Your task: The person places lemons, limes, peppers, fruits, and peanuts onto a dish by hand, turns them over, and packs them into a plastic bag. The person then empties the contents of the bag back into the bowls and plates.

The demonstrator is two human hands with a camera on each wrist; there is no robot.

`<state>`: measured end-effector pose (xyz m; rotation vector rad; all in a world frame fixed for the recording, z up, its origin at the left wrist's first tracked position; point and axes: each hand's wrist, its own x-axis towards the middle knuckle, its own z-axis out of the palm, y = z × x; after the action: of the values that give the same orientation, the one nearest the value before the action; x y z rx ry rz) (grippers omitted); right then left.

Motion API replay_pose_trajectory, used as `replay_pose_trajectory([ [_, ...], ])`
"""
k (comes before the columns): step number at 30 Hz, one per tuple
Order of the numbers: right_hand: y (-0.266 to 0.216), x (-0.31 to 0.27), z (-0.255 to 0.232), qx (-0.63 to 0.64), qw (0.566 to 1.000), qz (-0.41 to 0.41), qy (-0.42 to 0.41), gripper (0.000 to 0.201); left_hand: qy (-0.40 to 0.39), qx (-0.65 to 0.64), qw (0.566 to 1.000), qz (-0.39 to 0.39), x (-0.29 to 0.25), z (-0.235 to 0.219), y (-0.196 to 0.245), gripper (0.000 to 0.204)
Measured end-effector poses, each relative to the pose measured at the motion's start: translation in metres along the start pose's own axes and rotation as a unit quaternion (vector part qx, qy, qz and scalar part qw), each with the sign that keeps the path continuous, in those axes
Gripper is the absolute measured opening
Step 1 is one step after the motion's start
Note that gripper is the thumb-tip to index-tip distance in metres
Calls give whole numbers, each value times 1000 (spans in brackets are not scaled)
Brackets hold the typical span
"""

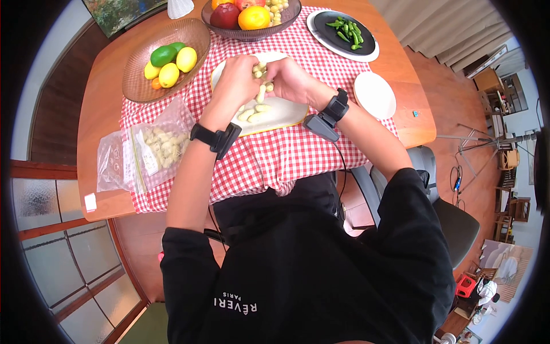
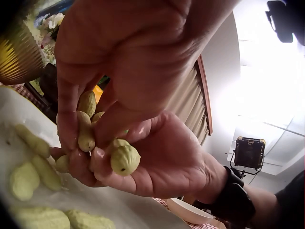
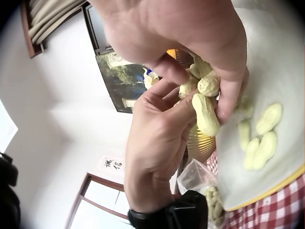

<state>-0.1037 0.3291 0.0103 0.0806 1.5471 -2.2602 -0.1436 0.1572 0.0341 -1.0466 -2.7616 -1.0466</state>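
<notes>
Over an oval white plate with a yellow rim, both hands meet around a small bunch of unshelled peanuts. My left hand comes from above, its fingers curled about several of them. Palm turned upward in the left wrist view, my right hand also grips peanuts, one sticking out beside its fingertips. In the right wrist view another peanut juts from between the two hands. Several loose peanuts lie on the plate below. The fingers partly hide the bunch.
A clear bag of peanuts lies left on the checkered cloth. Behind it stands a brown bowl with lemons and green fruit. A second fruit bowl, a black plate with green peppers and a white plate are farther round.
</notes>
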Motion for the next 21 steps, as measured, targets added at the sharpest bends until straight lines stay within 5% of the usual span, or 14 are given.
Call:
replay_pose_trajectory([
  [2, -10, -7, 6, 161, 987, 11, -8, 41, 8, 12, 1000, 8, 3, -1, 6, 28],
  [3, -9, -5, 5, 137, 990, 15, 10, 54, 14, 25, 999, 17, 5, -1, 9, 27],
  [12, -13, 2, 8, 221, 959, 13, 176, 47, 67, 24, 990, 119, 14, 3, 21, 28],
  [19, -12, 1, -7, 249, 961, 25, 119, 51, 44, -76, 995, 55, -11, -25, 32, 26],
  [21, -5, 10, -25, 254, 966, 38, 38, 49, 140, -50, 982, 117, -22, -31, 19, 21],
])
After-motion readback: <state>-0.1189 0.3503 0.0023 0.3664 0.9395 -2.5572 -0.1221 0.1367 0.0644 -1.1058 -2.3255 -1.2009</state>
